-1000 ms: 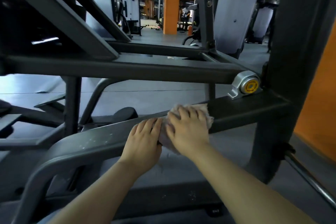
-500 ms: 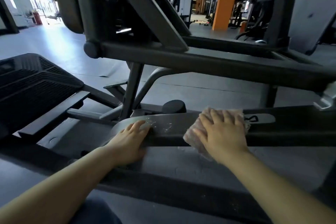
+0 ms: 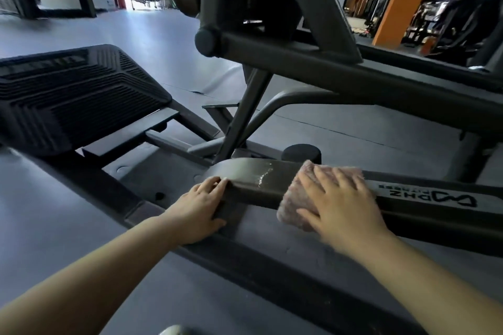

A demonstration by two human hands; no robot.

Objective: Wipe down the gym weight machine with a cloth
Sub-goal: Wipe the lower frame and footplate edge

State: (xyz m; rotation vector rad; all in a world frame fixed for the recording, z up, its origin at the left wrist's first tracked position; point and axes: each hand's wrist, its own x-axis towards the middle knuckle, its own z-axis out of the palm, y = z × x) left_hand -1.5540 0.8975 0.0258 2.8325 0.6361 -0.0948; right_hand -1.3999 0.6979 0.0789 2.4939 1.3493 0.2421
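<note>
A dark grey frame bar (image 3: pixel 258 185) of the weight machine runs across the lower middle, with pale smears on its top near the curved left end. A pinkish cloth (image 3: pixel 295 198) is draped over the bar. My right hand (image 3: pixel 334 201) lies flat on the cloth with fingers spread, pressing it onto the bar. My left hand (image 3: pixel 198 207) holds the bar's curved left end, fingers over the top and thumb on its side. Black lettering (image 3: pixel 424 196) marks the bar right of the cloth.
A ribbed black footplate (image 3: pixel 73 98) stands at the left. A thick upper beam (image 3: pixel 353 76) with a round end cap crosses above the bar. A black round bumper (image 3: pixel 300 153) sits behind the bar. An orange pillar (image 3: pixel 400 0) and other machines stand at the back right.
The view has swung left along the bar, bringing the footplate into sight. My left hand has slid left from beside the cloth to the bar's curved end. My right hand stays on the cloth.
</note>
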